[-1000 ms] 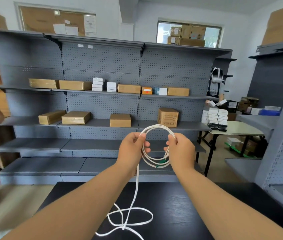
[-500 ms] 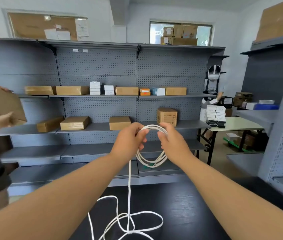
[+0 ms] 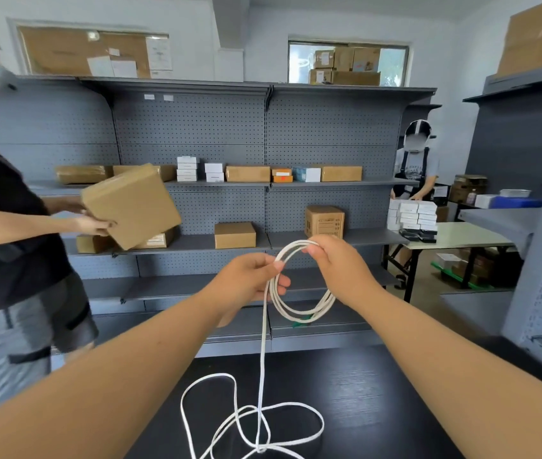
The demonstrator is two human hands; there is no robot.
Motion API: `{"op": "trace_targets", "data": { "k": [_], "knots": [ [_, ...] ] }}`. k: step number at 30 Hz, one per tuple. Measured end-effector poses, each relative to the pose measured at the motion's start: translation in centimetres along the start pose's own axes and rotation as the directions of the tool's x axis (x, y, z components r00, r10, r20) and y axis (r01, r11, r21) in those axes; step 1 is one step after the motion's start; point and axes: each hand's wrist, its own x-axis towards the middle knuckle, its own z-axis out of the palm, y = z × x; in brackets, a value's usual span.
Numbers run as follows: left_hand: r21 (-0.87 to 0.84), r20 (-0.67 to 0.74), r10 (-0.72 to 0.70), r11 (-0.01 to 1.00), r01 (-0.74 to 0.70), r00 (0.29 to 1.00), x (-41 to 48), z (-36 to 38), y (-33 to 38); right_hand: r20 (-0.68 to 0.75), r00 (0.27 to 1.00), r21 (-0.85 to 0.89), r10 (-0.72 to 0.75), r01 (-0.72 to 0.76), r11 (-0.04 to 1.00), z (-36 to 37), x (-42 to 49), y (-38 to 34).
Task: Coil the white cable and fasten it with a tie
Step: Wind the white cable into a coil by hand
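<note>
Together left hand [image 3: 246, 280], right hand [image 3: 339, 270] pinch white cable [image 3: 264, 342]; boxes [image 3: 235, 235] seemingly sealed.

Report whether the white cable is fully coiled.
Partly coiled: left hand and right hand hold a few loops; the white cable otherwise lies loose on the black table.

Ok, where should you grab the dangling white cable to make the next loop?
Probably the straight stretch of the white cable just below the left hand, reached from the right by the right hand: there it hangs single and free; lower down it tangles.
</note>
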Motion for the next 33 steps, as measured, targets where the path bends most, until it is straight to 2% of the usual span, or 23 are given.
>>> {"op": "trace_targets", "data": {
  "k": [2, 7, 14, 18, 22, 29, 33],
  "knots": [
    [-0.058, 0.045, -0.015, 0.998, 0.017, 0.999, -0.2, 0.0, -0.5, -0.026, 1.0, 0.036, 0.002, -0.001, 0.999, -0.5, -0.1, 0.2],
    [-0.063, 0.088, -0.028, 0.997, 0.034, 0.996, -0.5, 1.3, -1.4, -0.107, 0.994, 0.161, 0.004, 0.014, 0.987, -2.1, -0.1, 0.0],
    [-0.143, -0.119, 0.07, 0.986, -0.087, 0.99, 0.0, 4.9, -0.8, -0.296, 0.921, 0.474, 0.253, -0.089, 0.876, -3.0, -0.3, 0.2],
    [-0.105, -0.198, 0.142, 0.981, -0.165, 0.97, 0.2, 6.8, -0.6, -0.367, 0.872, 0.53, 0.325, -0.091, 0.843, -3.5, -0.7, 1.0],
    [-0.079, -0.234, 0.146, 0.983, -0.168, 0.961, 0.6, 8.3, -0.7, -0.433, 0.814, 0.575, 0.388, -0.082, 0.814, -3.7, -1.3, 1.9],
    [-0.005, -0.17, 0.116, 0.993, -0.119, 0.978, 0.7, 9.7, -1.1, -0.427, 0.798, 0.607, 0.426, -0.096, 0.789, -4.2, -2.5, 2.7],
    [0.104, -0.208, 0.169, 0.983, -0.15, 0.963, 0.8, 8.9, -0.8, -0.328, 0.833, 0.648, 0.446, -0.145, 0.748, -3.9, -2.9, 3.1]
  ]
}}
